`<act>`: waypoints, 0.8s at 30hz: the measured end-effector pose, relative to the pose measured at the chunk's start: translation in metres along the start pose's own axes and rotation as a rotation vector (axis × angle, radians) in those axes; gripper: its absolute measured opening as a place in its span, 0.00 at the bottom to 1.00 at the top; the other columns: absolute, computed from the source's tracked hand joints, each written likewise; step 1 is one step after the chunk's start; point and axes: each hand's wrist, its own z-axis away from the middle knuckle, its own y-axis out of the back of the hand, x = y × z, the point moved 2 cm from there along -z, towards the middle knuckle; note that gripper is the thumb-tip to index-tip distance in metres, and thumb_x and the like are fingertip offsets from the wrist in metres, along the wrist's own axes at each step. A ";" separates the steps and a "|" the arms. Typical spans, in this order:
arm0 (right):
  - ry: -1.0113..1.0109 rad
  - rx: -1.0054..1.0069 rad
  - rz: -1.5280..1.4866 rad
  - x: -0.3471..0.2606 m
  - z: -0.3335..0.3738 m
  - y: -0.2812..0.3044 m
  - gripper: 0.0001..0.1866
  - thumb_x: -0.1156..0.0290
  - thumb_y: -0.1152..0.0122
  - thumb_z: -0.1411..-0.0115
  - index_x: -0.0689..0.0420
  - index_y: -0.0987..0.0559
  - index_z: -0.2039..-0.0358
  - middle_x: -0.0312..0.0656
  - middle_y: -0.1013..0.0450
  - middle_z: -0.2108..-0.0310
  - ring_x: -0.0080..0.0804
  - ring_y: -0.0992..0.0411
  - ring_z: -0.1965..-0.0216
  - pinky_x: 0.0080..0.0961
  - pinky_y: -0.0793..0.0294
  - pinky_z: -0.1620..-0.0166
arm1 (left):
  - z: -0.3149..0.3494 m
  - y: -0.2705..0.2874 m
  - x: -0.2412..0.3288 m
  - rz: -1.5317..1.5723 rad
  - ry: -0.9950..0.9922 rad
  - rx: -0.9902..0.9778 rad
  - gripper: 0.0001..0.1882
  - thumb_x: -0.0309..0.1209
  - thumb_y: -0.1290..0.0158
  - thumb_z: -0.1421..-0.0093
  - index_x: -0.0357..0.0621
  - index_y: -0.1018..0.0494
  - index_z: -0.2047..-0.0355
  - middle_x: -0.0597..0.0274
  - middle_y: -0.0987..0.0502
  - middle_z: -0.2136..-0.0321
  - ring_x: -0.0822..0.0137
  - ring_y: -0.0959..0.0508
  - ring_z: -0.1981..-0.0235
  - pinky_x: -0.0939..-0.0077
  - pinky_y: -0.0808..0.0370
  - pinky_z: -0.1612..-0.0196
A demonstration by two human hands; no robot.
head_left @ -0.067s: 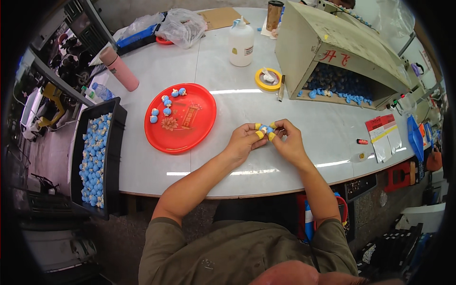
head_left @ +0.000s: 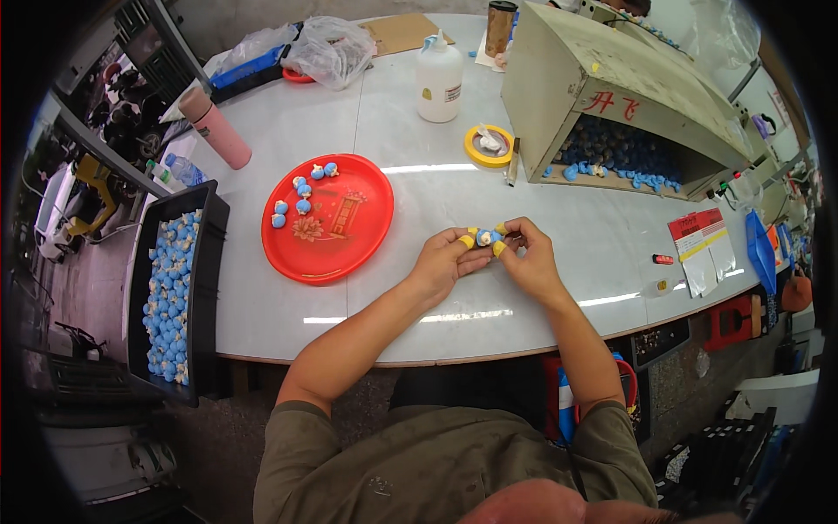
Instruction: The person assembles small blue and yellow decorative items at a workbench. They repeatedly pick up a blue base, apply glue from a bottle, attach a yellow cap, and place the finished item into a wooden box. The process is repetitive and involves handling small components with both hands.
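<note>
L hand (head_left: 445,262) & R hand (head_left: 526,255) meet a bit R of frame centre, over the pale grey smooth-topped table (head_left: 419,345). Both are closed in a fingertip pinch on a small rounded blue-and-white piece (head_left: 488,237), held btwn them & partly hidden by yellow fingertip covers (head_left: 498,249). Can't make out its detail from here.

L of centre: round, shiny red plate (head_left: 297,258) w/ seven similar blue-and-white pieces (head_left: 304,207) toward its upper L side. Far L, a deep black rectangular tray (head_left: 206,297) holds a heap of more blue-and-white pieces (head_left: 168,306). Upper L, a pink cylindrical flask (head_left: 220,135) stands nr the table edge. Top centre, a white plastic squeeze bottle (head_left: 439,83); below it, a yellow roll of tape (head_left: 477,157) lies flat nr the hands' side of a big beige open-fronted box (head_left: 559,52), upper R, w/ blue bits along its opening.
</note>
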 end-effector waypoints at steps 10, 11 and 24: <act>0.040 -0.092 -0.097 0.001 -0.001 0.008 0.12 0.80 0.36 0.47 0.63 0.24 0.61 0.35 0.28 0.68 0.19 0.32 0.67 0.19 0.30 0.61 | -0.001 0.000 0.002 -0.056 0.028 -0.043 0.15 0.23 0.49 0.33 0.36 0.34 0.47 0.53 0.24 0.52 0.63 0.20 0.52 0.74 0.19 0.49; 0.050 -0.089 -0.086 -0.001 0.000 0.008 0.13 0.80 0.36 0.48 0.63 0.24 0.61 0.36 0.28 0.68 0.19 0.32 0.67 0.19 0.30 0.61 | -0.001 0.000 0.001 -0.068 0.026 -0.040 0.16 0.23 0.49 0.33 0.35 0.33 0.46 0.53 0.24 0.52 0.64 0.20 0.52 0.74 0.19 0.48; 0.146 -0.100 0.110 -0.020 0.001 0.008 0.14 0.83 0.36 0.50 0.61 0.24 0.61 0.41 0.26 0.64 0.28 0.28 0.68 0.24 0.28 0.61 | -0.003 0.001 -0.004 -0.131 -0.025 -0.046 0.16 0.21 0.48 0.34 0.36 0.33 0.47 0.55 0.24 0.53 0.66 0.20 0.52 0.76 0.19 0.48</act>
